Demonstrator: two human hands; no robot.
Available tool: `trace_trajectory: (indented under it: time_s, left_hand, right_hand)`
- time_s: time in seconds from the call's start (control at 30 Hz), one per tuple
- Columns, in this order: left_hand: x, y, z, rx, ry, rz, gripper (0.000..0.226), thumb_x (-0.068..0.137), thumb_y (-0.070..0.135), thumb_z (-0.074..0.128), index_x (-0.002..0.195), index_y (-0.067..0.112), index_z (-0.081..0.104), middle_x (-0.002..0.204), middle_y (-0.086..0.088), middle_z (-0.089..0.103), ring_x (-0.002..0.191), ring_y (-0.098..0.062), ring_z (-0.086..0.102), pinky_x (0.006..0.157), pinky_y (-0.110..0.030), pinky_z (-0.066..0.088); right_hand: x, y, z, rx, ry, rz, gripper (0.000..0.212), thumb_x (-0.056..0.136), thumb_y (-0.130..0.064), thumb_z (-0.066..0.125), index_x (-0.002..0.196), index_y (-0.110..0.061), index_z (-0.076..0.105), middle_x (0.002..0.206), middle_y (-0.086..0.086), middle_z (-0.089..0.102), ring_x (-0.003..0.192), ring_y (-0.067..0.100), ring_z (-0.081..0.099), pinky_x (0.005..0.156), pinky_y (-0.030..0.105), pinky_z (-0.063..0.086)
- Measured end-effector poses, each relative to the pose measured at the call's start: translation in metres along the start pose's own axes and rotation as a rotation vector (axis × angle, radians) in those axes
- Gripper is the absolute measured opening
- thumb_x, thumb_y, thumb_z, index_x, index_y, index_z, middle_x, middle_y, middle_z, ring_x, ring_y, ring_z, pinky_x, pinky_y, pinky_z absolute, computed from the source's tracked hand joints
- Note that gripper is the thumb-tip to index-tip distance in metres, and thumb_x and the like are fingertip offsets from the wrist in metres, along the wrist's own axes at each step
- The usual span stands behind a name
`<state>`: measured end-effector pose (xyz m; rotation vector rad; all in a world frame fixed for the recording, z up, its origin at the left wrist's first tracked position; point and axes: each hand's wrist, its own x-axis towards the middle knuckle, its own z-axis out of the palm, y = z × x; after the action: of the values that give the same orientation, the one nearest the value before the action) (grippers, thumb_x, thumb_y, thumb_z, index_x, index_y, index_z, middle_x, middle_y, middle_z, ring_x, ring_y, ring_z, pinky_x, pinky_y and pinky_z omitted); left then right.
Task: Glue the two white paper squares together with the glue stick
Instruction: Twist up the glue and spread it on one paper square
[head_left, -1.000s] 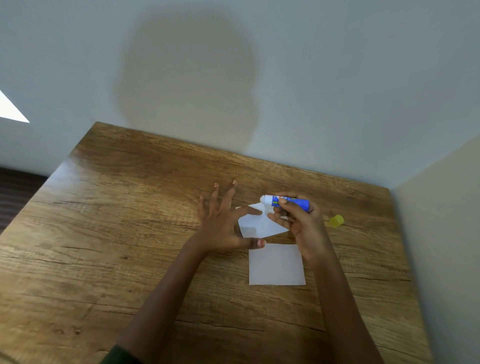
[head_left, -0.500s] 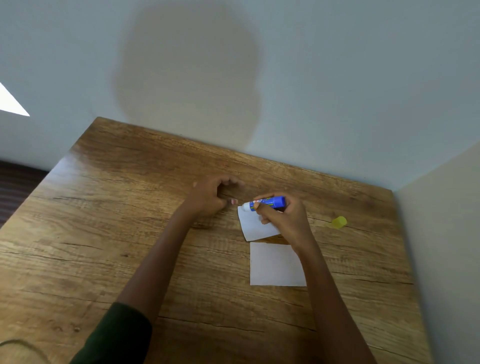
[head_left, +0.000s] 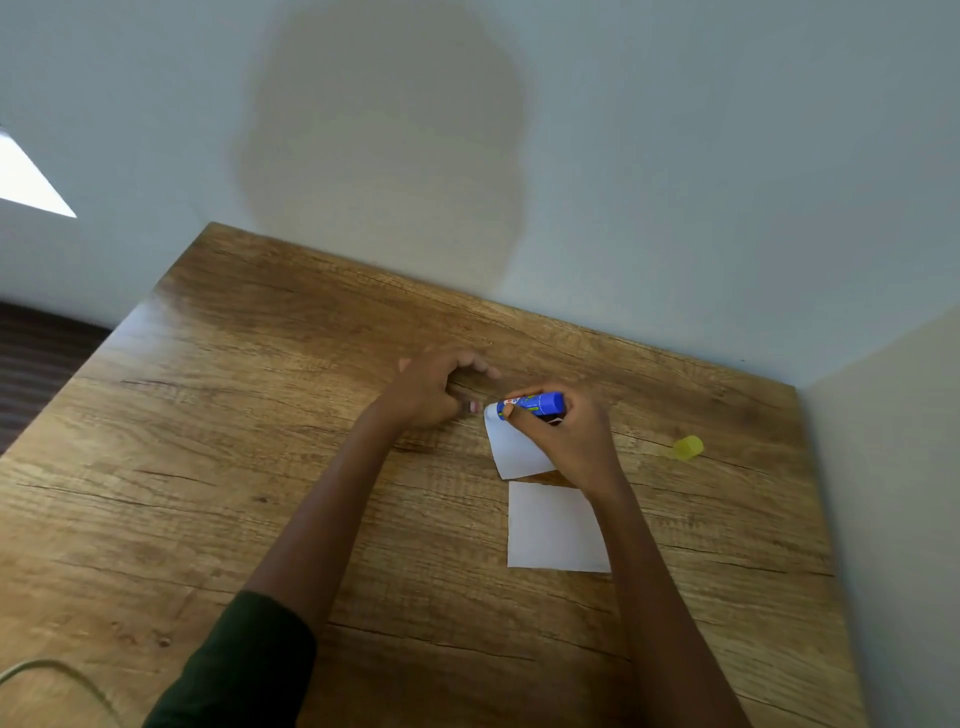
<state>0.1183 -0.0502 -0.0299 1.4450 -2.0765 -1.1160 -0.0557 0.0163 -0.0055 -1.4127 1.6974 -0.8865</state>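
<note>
Glue stick (head_left: 535, 402) meets flat white paper square (head_left: 514, 449).

- Glue stick (head_left: 537, 402): blue, uncapped, nearly level in the right hand (head_left: 566, 441), tip seemingly on the far square's corner.
- Far white paper square (head_left: 514, 452): flat, askew.
- Near white paper square (head_left: 553, 530): flat, just apart.
</note>
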Motion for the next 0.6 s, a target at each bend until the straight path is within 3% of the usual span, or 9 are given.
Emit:
trace_trajectory:
  time_s: [0.2, 0.4, 0.6]
  left_hand:
    - [0.0007, -0.0019, 0.0031, 0.013, 0.013, 0.007, 0.043, 0.074, 0.015, 0.072, 0.111, 0.033, 0.063, 0.133, 0.012, 0.052, 0.130, -0.015, 0.037, 0.094, -0.033, 0.015]
    - [0.0014, -0.0009, 0.0044, 0.020, 0.028, -0.005, 0.042, 0.072, 0.019, 0.075, 0.110, 0.033, 0.064, 0.133, 0.012, 0.052, 0.129, -0.015, 0.036, 0.094, -0.034, 0.014]
    - [0.0000, 0.0019, 0.0049, 0.018, 0.035, -0.015, 0.041, 0.072, 0.019, 0.075, 0.109, 0.033, 0.064, 0.134, 0.012, 0.052, 0.131, -0.017, 0.035, 0.095, -0.035, 0.012]
  right_hand:
    - [0.0011, 0.0000, 0.0012, -0.055, -0.015, -0.009, 0.012, 0.077, -0.027, 0.075, 0.087, -0.022, 0.070, 0.076, -0.012, 0.063, 0.067, 0.005, 0.055, 0.058, 0.014, 0.041]
    - [0.0024, 0.0002, -0.0029, -0.102, -0.046, -0.040, 0.010, 0.076, -0.026, 0.075, 0.081, -0.026, 0.067, 0.074, -0.021, 0.060, 0.066, 0.000, 0.057, 0.056, 0.005, 0.042]
    - [0.0041, 0.0020, -0.0066, -0.152, -0.094, -0.029, 0.015, 0.074, -0.030, 0.076, 0.083, -0.019, 0.070, 0.076, -0.009, 0.064, 0.066, 0.006, 0.056, 0.054, 0.010, 0.040]
